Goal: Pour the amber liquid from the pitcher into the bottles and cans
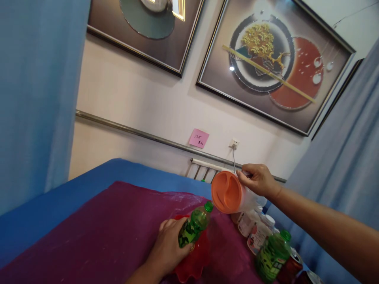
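While bottle (194, 227) is gripped by left hand (168, 241), jug (232, 193) is held tilted by right hand (259, 179).
Other bottles (272, 254) and cans (292, 265) are lined along the surface's (97, 228) right edge.

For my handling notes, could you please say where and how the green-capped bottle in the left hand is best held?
I'd grip the green-capped bottle around its labelled body, from the lower left as the left hand does: its cap points away, toward the orange-lidded container, and the wider body likely gives fuller hold than the top.
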Demonstrator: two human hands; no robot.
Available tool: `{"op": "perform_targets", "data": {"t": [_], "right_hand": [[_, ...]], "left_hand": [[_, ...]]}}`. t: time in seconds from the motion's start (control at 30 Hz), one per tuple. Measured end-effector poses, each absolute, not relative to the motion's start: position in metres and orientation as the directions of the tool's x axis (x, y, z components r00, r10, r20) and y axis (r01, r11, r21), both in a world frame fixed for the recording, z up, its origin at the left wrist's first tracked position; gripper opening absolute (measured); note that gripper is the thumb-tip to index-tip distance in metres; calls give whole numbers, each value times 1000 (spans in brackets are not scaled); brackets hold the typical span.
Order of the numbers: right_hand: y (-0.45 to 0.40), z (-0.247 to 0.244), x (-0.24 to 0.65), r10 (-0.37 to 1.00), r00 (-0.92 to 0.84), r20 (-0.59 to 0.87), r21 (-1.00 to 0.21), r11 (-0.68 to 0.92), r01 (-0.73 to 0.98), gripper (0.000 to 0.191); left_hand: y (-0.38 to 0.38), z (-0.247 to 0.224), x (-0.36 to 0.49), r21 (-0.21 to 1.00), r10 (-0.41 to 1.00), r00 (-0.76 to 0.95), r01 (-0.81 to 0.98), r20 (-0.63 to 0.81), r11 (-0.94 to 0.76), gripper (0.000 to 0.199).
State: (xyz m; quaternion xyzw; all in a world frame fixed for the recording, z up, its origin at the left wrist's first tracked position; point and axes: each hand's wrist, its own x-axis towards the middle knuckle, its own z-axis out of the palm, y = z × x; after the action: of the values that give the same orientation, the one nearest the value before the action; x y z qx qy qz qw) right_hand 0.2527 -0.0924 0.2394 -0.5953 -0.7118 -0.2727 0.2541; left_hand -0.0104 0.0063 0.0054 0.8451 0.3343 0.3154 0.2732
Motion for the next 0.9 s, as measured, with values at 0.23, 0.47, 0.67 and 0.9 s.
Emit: {"op": "perform_targets", "data": {"t": [0.23, 0.47, 0.67, 0.9], "right_hand": [[-93, 240, 252, 712, -155, 685, 81, 137, 987, 44], [-93, 239, 251, 707, -161, 688, 76, 151, 986, 44], [-93, 239, 253, 702, -162, 694, 86, 142, 986, 44], [-94, 238, 253, 709, -162, 686, 82, 146, 986, 44]], "left_hand": [[7, 2, -11, 665, 730, 584, 390, 356, -637, 58], [6, 3, -11, 667, 737, 582, 400, 344, -628, 58], [7, 2, -11, 674, 739, 569, 389, 360, -628, 58], [8, 2, -11, 671, 735, 585, 395, 343, -627, 59]]}}
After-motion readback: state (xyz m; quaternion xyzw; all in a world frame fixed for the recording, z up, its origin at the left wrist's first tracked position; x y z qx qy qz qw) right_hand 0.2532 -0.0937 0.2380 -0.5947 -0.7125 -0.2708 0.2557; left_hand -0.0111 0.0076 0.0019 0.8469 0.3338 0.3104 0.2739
